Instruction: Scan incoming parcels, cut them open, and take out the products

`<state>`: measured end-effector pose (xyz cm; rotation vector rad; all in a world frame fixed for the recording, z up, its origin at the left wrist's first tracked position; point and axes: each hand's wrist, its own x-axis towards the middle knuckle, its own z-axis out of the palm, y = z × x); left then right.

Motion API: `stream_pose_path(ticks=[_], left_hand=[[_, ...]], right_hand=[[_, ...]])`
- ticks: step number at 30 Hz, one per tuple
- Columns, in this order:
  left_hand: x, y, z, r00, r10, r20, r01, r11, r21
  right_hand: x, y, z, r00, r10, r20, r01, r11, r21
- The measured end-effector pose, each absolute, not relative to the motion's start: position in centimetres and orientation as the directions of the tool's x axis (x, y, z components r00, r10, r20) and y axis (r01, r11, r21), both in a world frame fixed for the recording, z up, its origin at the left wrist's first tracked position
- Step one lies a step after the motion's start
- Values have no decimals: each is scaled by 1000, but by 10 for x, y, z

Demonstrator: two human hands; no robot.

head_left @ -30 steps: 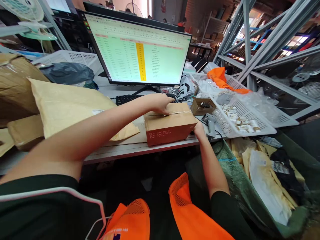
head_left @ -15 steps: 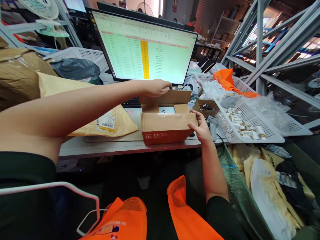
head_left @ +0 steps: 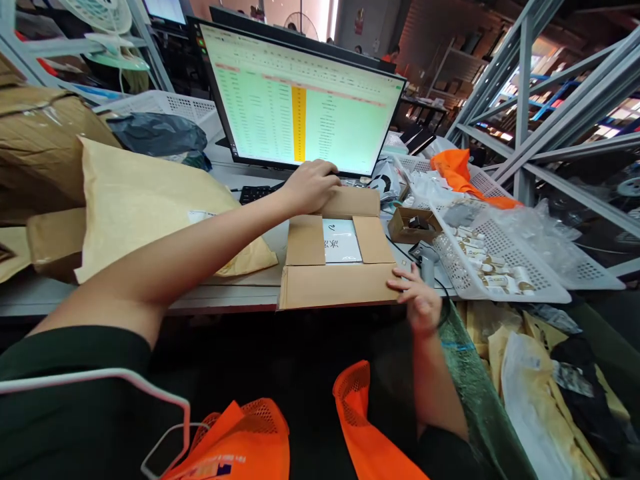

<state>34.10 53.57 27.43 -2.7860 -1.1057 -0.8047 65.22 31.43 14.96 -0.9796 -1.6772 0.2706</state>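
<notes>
Head view: an opened cardboard box [head_left: 337, 285] sits at the near edge of the table [head_left: 30, 293]; left hand [head_left: 313, 187] curls at its far flap [head_left: 356, 201], grip unclear; right hand [head_left: 421, 303], partly open, touches the near flap's right end.

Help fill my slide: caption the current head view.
An open cardboard box, white item inside, left hand at its back flap, right hand at its front flap.

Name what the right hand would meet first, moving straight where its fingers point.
The right hand would meet the near box flap first; its fingertips appear to touch it, though depth is unclear.
</notes>
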Motion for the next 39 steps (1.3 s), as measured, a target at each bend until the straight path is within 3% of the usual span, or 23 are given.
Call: stream_pose_path(ticks=[1, 3, 6, 9, 11, 13, 16, 18, 20, 22, 24, 26, 29, 34, 39], left_hand=[[338, 518, 277, 677, 511, 529, 547, -831, 103], [330, 482, 274, 792, 361, 493, 362, -927, 98], [320, 442, 259, 845, 375, 380, 302, -923, 240], [313, 429, 246, 796, 435, 422, 333, -896, 296], [307, 429, 245, 703, 431, 566, 360, -902, 238], [298, 429, 249, 559, 387, 734, 399, -901, 171], [272, 424, 260, 424, 387, 819, 436, -880, 190], [249, 421, 269, 430, 500, 752, 466, -836, 290], [229, 419, 278, 447, 661, 603, 581, -727, 367], [220, 421, 286, 464, 803, 374, 742, -583, 331], [227, 424, 295, 466, 877, 115, 855, -480, 196], [250, 427, 303, 449, 892, -53, 894, -447, 44], [304, 428, 315, 493, 864, -104, 861, -501, -84], [363, 429, 317, 641, 709, -295, 744, -668, 10], [362, 441, 309, 549, 762, -344, 832, -537, 137]], right_hand=[[660, 322, 169, -56, 757, 651, 397, 615, -681], [673, 346, 212, -163, 843, 513, 302, 538, -787], [665, 394, 260, -406, 871, 277, 343, 426, -837], [628, 432, 273, -603, 789, 120, 485, 482, -730], [605, 441, 270, -649, 750, 126, 536, 569, -623], [598, 440, 265, -636, 736, 232, 518, 630, -579], [616, 430, 255, -435, 741, 511, 344, 662, -666], [635, 425, 240, -158, 769, 620, 116, 638, -761], [650, 421, 216, 104, 818, 565, -138, 575, -806], [655, 418, 184, 241, 875, 420, -311, 480, -820], [654, 414, 154, 259, 925, 277, -397, 363, -843], [649, 410, 132, 242, 951, 194, -444, 287, -849], [645, 404, 121, 259, 942, 213, -457, 314, -832], [647, 402, 126, 268, 932, 244, -434, 343, -833], [647, 403, 122, 288, 924, 251, -430, 359, -828]])
